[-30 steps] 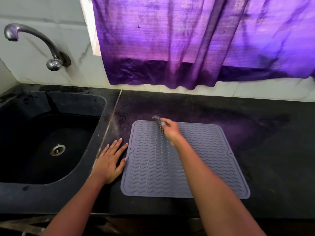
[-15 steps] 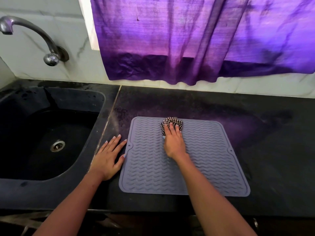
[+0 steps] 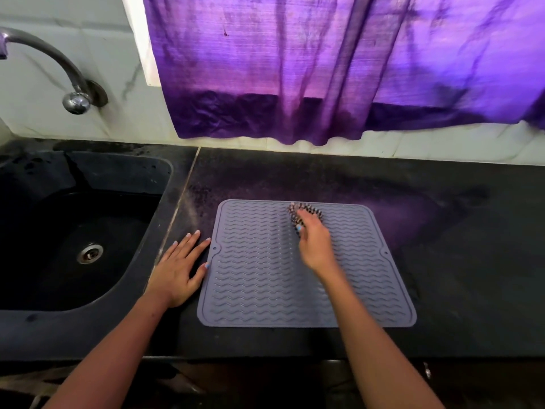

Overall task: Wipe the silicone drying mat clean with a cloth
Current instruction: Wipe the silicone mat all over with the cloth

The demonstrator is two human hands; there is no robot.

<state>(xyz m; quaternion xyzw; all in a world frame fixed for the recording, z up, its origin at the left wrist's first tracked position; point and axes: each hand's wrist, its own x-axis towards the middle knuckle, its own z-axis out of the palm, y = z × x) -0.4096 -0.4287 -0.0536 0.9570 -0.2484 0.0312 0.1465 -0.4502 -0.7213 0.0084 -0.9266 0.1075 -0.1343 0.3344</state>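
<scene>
A grey silicone drying mat (image 3: 259,278) with wavy ridges lies flat on the black counter. My right hand (image 3: 314,246) rests on the mat's far middle and presses a small checked cloth (image 3: 309,212) against it; the cloth sticks out past my fingers near the mat's far edge. My left hand (image 3: 180,267) lies flat on the counter, fingers spread, touching the mat's left edge.
A black sink (image 3: 76,231) with a metal drain sits to the left, with a chrome tap (image 3: 70,93) on the tiled wall above it. A purple curtain (image 3: 324,69) hangs over the back of the black counter (image 3: 457,246).
My right hand with the cloth has swept from left of centre at the far edge toward the middle and slightly right. My left hand has stayed flat beside the mat.
</scene>
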